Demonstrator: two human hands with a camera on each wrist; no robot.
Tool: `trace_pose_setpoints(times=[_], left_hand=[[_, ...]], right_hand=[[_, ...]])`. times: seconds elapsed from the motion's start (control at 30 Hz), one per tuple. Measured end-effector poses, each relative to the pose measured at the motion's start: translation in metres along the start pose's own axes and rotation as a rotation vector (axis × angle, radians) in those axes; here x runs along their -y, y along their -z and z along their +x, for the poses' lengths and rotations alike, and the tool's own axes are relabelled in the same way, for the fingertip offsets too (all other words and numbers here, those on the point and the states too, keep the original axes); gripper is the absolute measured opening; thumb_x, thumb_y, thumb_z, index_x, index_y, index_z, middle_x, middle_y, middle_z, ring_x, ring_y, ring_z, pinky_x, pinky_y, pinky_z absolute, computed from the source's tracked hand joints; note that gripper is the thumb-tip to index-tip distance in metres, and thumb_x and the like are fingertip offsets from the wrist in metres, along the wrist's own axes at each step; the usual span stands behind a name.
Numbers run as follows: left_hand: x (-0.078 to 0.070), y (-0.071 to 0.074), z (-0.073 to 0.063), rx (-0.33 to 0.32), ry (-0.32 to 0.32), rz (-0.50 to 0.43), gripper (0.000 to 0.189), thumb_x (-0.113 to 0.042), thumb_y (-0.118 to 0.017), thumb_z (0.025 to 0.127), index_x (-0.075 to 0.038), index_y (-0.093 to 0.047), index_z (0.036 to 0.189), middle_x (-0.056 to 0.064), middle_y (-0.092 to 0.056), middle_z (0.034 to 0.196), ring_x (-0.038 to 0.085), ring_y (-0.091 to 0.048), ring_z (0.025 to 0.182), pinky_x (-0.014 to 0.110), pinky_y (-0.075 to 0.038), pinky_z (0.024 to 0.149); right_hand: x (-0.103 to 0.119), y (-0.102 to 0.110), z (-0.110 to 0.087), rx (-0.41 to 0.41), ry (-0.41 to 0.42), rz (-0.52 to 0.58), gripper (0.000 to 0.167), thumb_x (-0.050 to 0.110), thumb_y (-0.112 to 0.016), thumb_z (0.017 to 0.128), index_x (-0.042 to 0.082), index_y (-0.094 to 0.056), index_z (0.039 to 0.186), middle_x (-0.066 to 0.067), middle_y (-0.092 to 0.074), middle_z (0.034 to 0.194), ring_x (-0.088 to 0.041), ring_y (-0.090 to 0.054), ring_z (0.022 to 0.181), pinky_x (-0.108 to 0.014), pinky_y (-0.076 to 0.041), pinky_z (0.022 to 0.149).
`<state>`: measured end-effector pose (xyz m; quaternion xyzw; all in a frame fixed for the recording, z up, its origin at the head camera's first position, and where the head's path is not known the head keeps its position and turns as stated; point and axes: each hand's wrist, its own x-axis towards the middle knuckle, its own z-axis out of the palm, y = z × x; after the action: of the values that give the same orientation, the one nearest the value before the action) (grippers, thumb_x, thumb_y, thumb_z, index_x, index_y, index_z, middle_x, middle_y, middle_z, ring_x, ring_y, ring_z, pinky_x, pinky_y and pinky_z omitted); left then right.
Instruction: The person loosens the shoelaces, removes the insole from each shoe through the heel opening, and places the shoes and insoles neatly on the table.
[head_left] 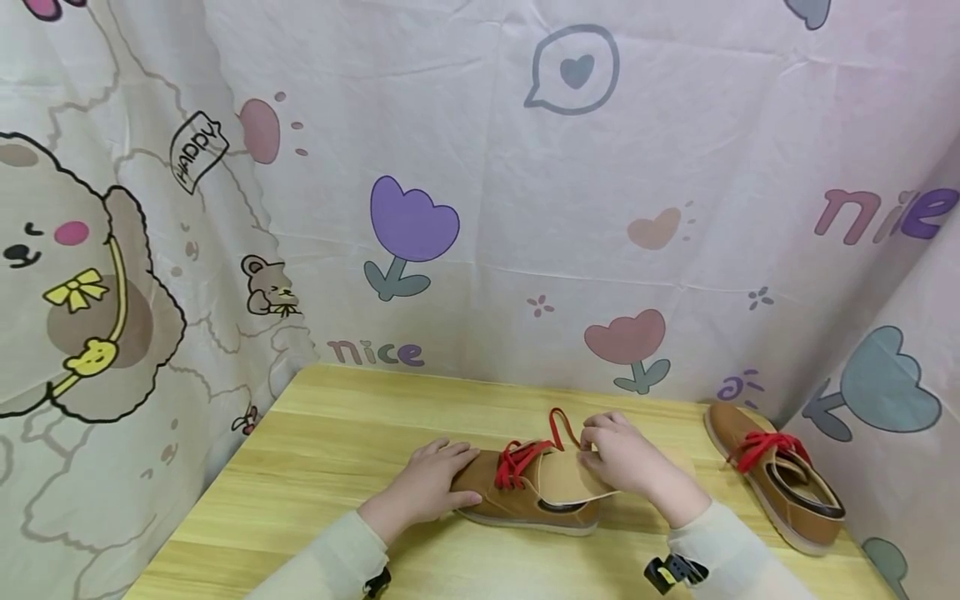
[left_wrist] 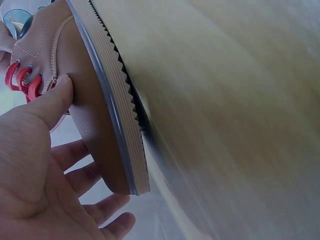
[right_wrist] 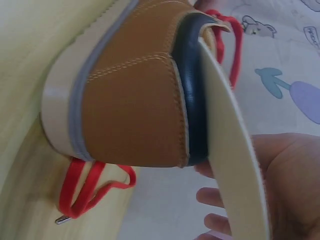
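A brown lace-up shoe (head_left: 517,505) stands sole-down on a wooden desk (head_left: 322,450), its toe pointing left. It is the landmark for everything else here.

At the toe of this shoe is the person's left hand (head_left: 423,487), its fingers spread around the leather, the thumb on the near side: it seems to be steadying the shoe. Above the heel is the right hand (head_left: 626,458), with a flat tan insole (head_left: 564,477) pinched between thumb and bent fingers. One end of the insole is at the shoe's mouth; the rest slants up and out past the dark collar.

Red laces (head_left: 513,467) cross the front of the shoe, with a loop rising on its far side. To the right of the shoe and apart from it is a second shoe (head_left: 772,492), also brown with red laces, near a printed curtain (head_left: 480,125).

The step in hand looks like working the insole at the opening; whether it is going in or out cannot be told. If in, the next move calls for a low, level push toward the toe, keeping the laces clear.
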<state>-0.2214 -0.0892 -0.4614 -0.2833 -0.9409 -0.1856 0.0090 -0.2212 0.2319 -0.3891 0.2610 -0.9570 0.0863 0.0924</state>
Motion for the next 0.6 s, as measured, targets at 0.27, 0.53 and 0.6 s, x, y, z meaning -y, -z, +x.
trace_pose_setpoints(times=[0.27, 0.53, 0.6], left_hand=[[0.001, -0.002, 0.002, 0.006, 0.005, 0.001, 0.071, -0.053, -0.068, 0.09, -0.01, -0.053, 0.146, 0.012, -0.052, 0.147, 0.046, -0.04, 0.137, 0.062, -0.031, 0.11], [0.002, -0.004, 0.003, 0.002, 0.001, 0.015, 0.071, -0.053, -0.068, 0.09, -0.011, -0.053, 0.146, 0.011, -0.052, 0.147, 0.045, -0.04, 0.137, 0.062, -0.031, 0.11], [0.002, -0.005, 0.003, 0.002, 0.001, 0.014, 0.071, -0.053, -0.068, 0.09, -0.011, -0.053, 0.146, 0.011, -0.052, 0.147, 0.045, -0.04, 0.137, 0.062, -0.031, 0.11]], right_hand=[[-0.006, 0.006, -0.004, 0.001, 0.022, 0.028, 0.026, 0.007, -0.076, 0.086, 0.018, -0.058, 0.073, -0.009, -0.065, 0.106, -0.038, -0.056, 0.102, -0.053, -0.047, 0.089], [-0.021, 0.013, -0.011, 0.014, -0.006, 0.039, 0.025, 0.01, -0.076, 0.086, 0.02, -0.057, 0.073, -0.007, -0.064, 0.107, -0.039, -0.054, 0.107, -0.053, -0.046, 0.091], [-0.025, 0.016, -0.013, 0.024, -0.024, 0.045, 0.026, 0.011, -0.076, 0.087, 0.021, -0.056, 0.073, -0.008, -0.064, 0.109, -0.039, -0.054, 0.109, -0.053, -0.045, 0.092]])
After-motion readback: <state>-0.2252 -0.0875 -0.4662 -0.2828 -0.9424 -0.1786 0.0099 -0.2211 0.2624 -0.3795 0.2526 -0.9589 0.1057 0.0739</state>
